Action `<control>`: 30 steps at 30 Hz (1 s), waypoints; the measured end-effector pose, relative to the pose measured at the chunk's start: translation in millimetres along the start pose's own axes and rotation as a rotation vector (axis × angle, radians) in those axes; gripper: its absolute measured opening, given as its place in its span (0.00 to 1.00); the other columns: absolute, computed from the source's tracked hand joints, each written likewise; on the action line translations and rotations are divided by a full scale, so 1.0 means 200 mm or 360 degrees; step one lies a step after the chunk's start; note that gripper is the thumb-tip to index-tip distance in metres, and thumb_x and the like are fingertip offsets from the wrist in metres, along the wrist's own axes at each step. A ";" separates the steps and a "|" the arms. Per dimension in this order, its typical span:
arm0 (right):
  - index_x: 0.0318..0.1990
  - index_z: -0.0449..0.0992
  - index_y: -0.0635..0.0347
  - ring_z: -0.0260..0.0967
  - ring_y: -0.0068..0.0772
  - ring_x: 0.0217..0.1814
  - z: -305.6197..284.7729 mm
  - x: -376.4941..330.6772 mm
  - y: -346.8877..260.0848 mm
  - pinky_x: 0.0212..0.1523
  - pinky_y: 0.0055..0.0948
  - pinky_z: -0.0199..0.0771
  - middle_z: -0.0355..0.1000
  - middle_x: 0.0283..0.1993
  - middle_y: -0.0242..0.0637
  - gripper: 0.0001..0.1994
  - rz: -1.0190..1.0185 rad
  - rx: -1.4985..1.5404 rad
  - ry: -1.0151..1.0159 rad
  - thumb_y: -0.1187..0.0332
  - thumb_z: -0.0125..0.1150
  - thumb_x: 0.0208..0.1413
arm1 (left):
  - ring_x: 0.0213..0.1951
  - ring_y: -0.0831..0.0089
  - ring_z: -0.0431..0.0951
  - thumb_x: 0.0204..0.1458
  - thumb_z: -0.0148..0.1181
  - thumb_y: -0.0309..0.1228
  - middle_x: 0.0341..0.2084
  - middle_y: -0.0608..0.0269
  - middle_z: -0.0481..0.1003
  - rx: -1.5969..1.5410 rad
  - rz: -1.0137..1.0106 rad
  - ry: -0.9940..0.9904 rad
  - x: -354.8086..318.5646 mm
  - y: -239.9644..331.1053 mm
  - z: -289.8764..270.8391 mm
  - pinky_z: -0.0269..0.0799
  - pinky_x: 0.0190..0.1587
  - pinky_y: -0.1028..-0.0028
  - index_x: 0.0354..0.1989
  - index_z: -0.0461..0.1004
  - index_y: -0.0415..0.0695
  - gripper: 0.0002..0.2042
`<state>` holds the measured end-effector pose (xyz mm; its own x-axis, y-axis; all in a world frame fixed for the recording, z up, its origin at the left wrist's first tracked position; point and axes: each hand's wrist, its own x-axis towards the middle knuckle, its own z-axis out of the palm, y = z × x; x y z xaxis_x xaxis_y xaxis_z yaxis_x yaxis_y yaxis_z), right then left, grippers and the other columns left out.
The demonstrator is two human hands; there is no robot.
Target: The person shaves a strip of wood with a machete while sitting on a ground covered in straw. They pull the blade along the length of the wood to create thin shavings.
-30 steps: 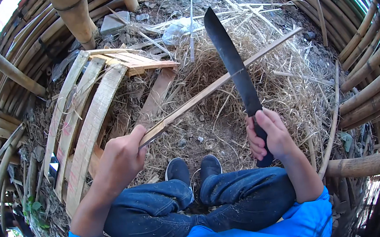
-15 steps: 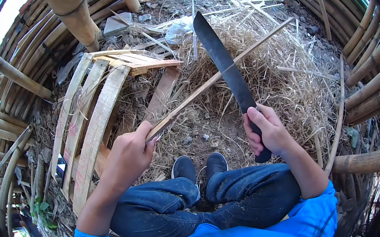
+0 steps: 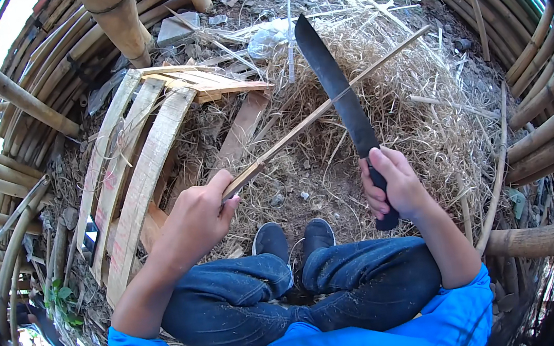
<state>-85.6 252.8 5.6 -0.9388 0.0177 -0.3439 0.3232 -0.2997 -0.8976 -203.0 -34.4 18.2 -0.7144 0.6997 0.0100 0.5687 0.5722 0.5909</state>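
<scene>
My left hand (image 3: pixel 199 212) is closed round the near end of a thin bamboo strip (image 3: pixel 299 128), which slants away up and to the right. In my right hand (image 3: pixel 394 183) is the black handle of a machete (image 3: pixel 335 88). Its dark blade points away from me, tip up and slightly left. The blade crosses the strip beyond its middle and lies over it in the picture; whether they touch I cannot tell. A dark joint shows on the strip just past my left fingers.
A slatted wooden crate (image 3: pixel 146 167) lies to the left of my knees. Curly shavings (image 3: pixel 400 111) are heaped ahead and to the right. Bamboo poles (image 3: pixel 28 92) wall both sides, and a thick bamboo post (image 3: pixel 116 24) stands far left. A concrete block (image 3: pixel 177 29) sits behind the crate.
My right hand and the machete have shifted slightly right and away from me. The left hand has moved a little, still gripping the strip. The view has shifted slightly too.
</scene>
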 end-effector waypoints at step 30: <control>0.31 0.61 0.57 0.52 0.20 0.07 -0.08 0.02 0.04 0.08 0.24 0.60 0.53 0.12 0.28 0.18 0.0241 0.0303 -0.0393 0.54 0.37 0.67 | 0.28 0.46 0.75 0.54 0.55 0.27 0.21 0.43 0.72 0.0054 0.0050 -0.0017 0.00 -0.03 0.00 0.68 0.30 0.57 0.36 0.67 0.38 0.07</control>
<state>-84.8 265.1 -7.7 -0.8898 -0.2649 -0.3717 0.4552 -0.4543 -0.7658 -205.7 -37.1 15.0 -0.6916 0.7220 0.0197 0.6047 0.5639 0.5625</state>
